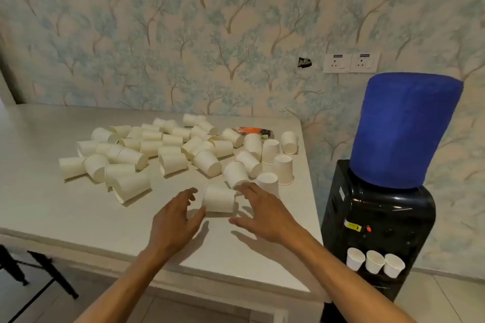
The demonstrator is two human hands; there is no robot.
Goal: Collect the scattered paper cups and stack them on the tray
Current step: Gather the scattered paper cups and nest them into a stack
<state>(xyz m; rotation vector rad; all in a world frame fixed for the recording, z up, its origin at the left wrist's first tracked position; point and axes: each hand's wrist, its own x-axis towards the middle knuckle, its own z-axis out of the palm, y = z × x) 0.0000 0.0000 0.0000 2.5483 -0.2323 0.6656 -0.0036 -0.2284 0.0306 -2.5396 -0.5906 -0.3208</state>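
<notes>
Head view: 2 hands reach over a white surface [65, 217] toward 1 paper cup [219, 198] lying on its side between them. Left hand [174, 215] and right hand [265, 211] are both spread and relaxed, grasping nothing. Scattered cups [168, 149] lie beyond. A water dispenser [378, 223] stands right.

Matt white paper cups [219, 198] lie on a smooth, faintly glossy table [78, 207].

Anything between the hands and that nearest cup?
Nothing visible. The nearest cup lies on its side on the table, with the left hand and right hand open on either side. The left thumb looks at its base.
</notes>
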